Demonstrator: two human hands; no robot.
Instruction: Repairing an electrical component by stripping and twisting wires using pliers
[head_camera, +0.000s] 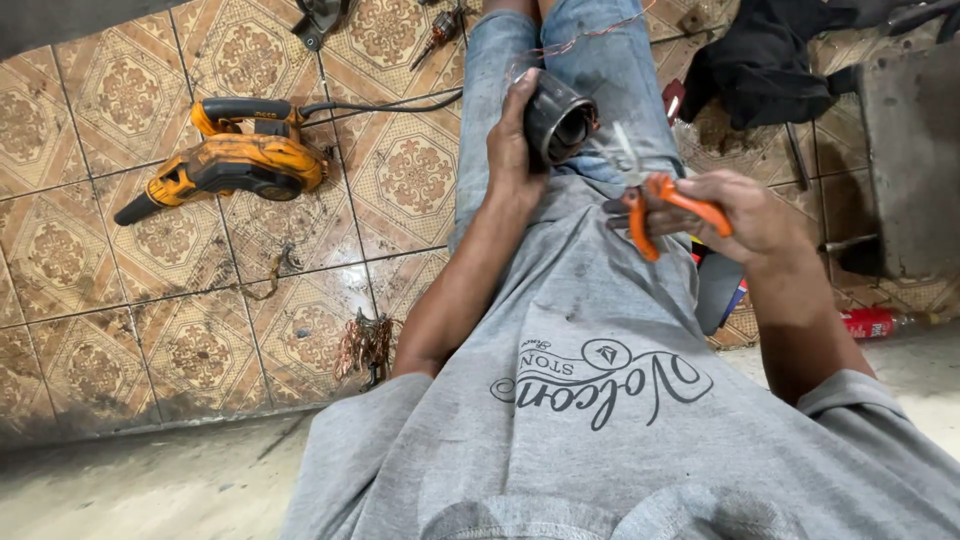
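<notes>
My left hand (512, 140) grips a dark cylindrical motor part (556, 122) with a hollow end, held over my lap. A thin strand of copper wire (580, 40) trails from it over my jeans. My right hand (742, 215) holds orange-handled pliers (655, 205), jaws pointing toward the cylinder. The pliers' tip is blurred and sits just right of the cylinder. I am seated in a grey shirt and jeans.
An orange and black power blower (235, 155) with a cord lies on the patterned tile floor at left. A tangle of copper wire (365, 345) lies by my left elbow. Dark cloth (765, 60), a concrete block (910, 150) and a red can (868, 322) sit at right.
</notes>
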